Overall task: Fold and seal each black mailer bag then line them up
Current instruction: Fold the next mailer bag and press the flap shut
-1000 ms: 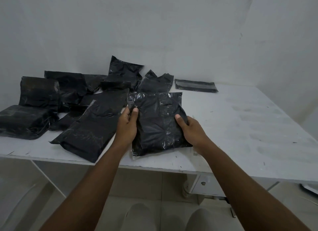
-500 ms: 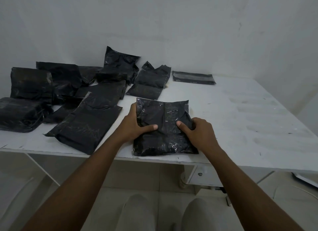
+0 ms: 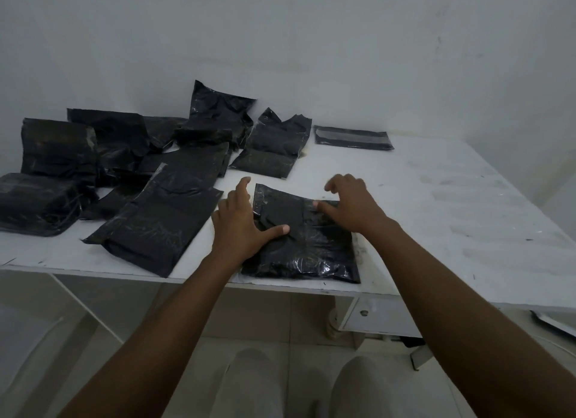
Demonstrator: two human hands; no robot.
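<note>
Lowered flat since a moment ago, the black mailer bag (image 3: 311,252) lies at the worktop (image 3: 436,199) front edge, left hand (image 3: 237,230) pressing its left side with straight fingers, right hand (image 3: 355,208) fingers curled over its far corner, grip unclear.

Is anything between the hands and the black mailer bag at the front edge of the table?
Nothing visible does. The left hand rests on the glossy black plastic mailer bag, thumb across it, and the right hand touches the bag near its far right corner with its thumb.
</note>
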